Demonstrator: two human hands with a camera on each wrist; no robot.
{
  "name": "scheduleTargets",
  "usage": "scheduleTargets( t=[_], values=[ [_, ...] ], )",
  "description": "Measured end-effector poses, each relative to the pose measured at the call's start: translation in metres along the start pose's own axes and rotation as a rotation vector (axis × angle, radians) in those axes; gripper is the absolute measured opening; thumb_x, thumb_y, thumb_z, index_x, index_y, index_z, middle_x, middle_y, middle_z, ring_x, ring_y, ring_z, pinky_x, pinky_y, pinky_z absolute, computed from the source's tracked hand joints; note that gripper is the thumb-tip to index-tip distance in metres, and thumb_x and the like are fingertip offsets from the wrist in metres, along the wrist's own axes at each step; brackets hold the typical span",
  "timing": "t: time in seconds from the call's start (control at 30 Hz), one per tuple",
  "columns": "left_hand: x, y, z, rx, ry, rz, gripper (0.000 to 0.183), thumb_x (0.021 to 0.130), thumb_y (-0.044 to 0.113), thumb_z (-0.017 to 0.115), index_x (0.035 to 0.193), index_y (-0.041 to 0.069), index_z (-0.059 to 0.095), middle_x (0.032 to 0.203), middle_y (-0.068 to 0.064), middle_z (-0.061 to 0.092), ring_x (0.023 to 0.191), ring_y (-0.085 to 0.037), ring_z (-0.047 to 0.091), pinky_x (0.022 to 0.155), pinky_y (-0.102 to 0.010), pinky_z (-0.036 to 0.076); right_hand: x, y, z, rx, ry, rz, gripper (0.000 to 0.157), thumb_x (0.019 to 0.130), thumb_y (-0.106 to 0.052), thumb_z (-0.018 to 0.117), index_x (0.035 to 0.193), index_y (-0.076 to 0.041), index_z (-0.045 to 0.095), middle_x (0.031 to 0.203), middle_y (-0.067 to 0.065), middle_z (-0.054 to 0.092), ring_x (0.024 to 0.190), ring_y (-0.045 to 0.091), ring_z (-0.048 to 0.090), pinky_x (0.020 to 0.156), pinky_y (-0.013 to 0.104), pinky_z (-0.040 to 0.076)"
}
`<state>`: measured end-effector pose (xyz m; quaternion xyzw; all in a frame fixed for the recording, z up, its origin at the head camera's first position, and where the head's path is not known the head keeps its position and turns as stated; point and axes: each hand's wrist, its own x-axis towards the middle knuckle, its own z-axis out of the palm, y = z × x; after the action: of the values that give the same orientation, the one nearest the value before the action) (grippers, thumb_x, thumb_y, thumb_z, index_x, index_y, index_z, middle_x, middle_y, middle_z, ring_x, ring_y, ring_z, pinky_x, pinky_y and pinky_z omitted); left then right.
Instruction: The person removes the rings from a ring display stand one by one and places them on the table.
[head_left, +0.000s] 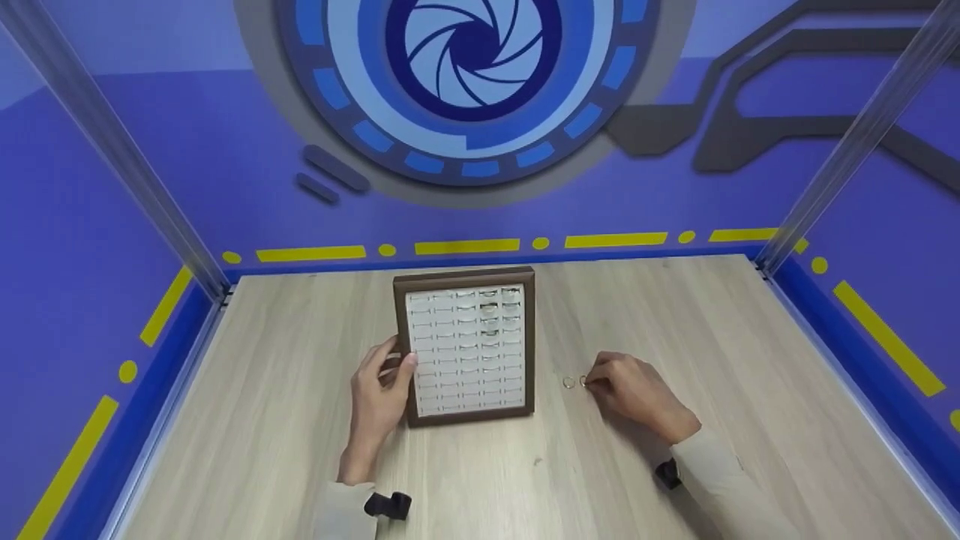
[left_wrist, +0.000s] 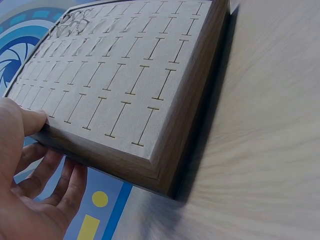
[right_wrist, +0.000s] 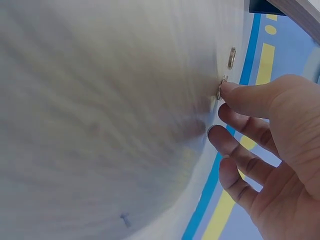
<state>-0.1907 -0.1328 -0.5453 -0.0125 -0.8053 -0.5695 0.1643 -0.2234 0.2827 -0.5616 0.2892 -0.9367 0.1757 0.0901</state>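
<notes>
My left hand [head_left: 377,401] grips a brown-framed ring display tray [head_left: 529,349] by its left edge, thumb on the front and fingers behind. The tray leans upright, its white slotted pad facing me; several rings [head_left: 489,307] sit in the upper right slots, while the lower rows show bare slits in the left wrist view. To the right of the tray, my right hand [head_left: 637,390] pinches a small ring [right_wrist: 222,87] at the tabletop between thumb and forefinger, with the other fingers loosely bent. A second loose ring [head_left: 568,382] lies just left of it.
The light wood table [head_left: 300,315] carries the tray and the loose rings. Blue-purple printed panels [head_left: 210,180] with yellow dashes rise at the back and both sides, joined by metal corner posts [head_left: 862,131].
</notes>
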Motion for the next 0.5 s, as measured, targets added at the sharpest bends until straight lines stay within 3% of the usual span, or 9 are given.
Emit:
scheduleTargets(
  t=[0.2, 0.5],
  values=[
    [0.000, -0.001, 0.000, 0.003, 0.002, -0.008, 0.047, 0.105, 0.019, 0.071, 0.148, 0.005, 0.061, 0.130, -0.012, 0.068, 0.113, -0.028, 0.071, 0.099, -0.041, 0.062, 0.006, -0.006, -0.013, -0.006, 0.039, -0.002, 0.009, 0.089, -0.004, 0.086, 0.094, -0.011, 0.084, 0.093, -0.001, 0.073, 0.080, 0.015, 0.071, 0.068, 0.036, 0.062],
    [-0.001, -0.001, 0.000, 0.003, 0.003, 0.009, 0.046, 0.106, 0.022, 0.071, 0.148, 0.005, 0.061, 0.130, -0.011, 0.068, 0.112, -0.025, 0.071, 0.098, -0.040, 0.062, 0.019, -0.029, -0.039, -0.036, 0.129, -0.034, 0.016, 0.088, -0.006, 0.088, 0.102, -0.011, 0.083, 0.101, 0.000, 0.075, 0.089, 0.020, 0.074, 0.074, 0.039, 0.064]
  ],
)
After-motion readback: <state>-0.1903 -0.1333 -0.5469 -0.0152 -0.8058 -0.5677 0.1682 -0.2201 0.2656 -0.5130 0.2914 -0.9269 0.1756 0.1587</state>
